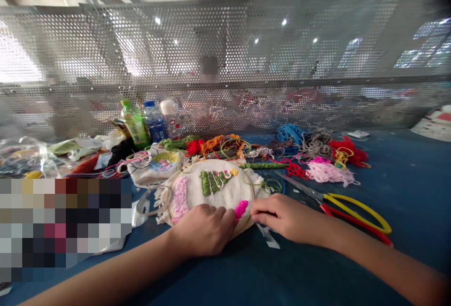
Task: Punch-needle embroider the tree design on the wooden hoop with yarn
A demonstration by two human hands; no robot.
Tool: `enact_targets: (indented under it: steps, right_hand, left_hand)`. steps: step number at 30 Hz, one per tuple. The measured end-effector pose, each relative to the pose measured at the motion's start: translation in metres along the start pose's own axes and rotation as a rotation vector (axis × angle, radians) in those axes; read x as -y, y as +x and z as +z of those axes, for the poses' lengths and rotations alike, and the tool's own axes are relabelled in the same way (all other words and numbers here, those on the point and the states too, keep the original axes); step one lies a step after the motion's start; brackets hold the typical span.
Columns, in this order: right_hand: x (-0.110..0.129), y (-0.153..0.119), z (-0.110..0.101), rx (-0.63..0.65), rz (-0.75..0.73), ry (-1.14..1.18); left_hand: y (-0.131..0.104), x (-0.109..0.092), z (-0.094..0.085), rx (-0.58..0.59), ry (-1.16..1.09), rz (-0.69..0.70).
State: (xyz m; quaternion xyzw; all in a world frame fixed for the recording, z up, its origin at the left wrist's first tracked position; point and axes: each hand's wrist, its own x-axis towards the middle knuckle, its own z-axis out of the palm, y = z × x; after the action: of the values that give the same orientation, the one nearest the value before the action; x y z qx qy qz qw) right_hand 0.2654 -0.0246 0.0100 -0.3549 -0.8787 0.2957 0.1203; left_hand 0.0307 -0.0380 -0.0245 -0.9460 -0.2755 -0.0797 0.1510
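Observation:
On the blue table lies a round embroidery hoop (252, 188) with white cloth (211, 202) stretched in it. Stitched on the cloth are a green tree (214, 182), a pale pink band (181, 197) and a bright pink patch (241, 209). My left hand (207, 228) is closed over the hoop's near edge, its fingertips curled out of sight beside the pink patch. At the hoop's right edge, my right hand (278, 214) is closed with fingers pinched together. Whatever either hand grips is hidden or too small to make out.
Scissors (352, 210) with yellow and red handles lie right of my right hand. Yarn bundles (333, 171) in several colours line the back. Bottles (154, 123) stand behind, before a perforated metal screen (225, 62). Bags and scraps (88, 149) crowd the left.

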Motion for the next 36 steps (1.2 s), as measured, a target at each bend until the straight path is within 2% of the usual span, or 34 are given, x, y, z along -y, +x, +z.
enact_targets:
  steps: [4,8,13,18,20,25,31,36]
  right_hand:
    - [0.005,0.002,0.014,0.027,-0.003,0.004]
    - [0.001,0.004,0.006,0.021,0.07,-0.011]
    - [-0.014,0.003,-0.017,0.26,0.1,0.234]
    - [-0.018,0.001,-0.021,0.397,0.236,0.399]
    - [-0.017,0.002,-0.021,0.368,0.23,0.369]
    - [-0.011,0.007,-0.012,0.216,0.078,0.24]
    - [0.001,0.012,0.003,0.08,0.09,0.136]
    - [-0.008,0.01,-0.009,0.174,0.087,0.185]
  left_hand:
    - [0.001,-0.001,0.001,-0.003,-0.003,0.006]
    - [0.002,-0.002,0.001,-0.013,0.012,0.014]
    - [0.001,-0.002,0.001,0.012,0.003,-0.012]
    - [0.002,-0.002,0.0,0.037,-0.015,-0.03]
    - [0.002,-0.002,0.0,0.046,-0.006,-0.035]
    - [0.004,-0.004,0.0,0.042,0.012,-0.026]
    - [0.003,-0.004,0.002,0.002,0.018,-0.013]
    - [0.004,-0.003,-0.001,0.033,-0.034,-0.06]
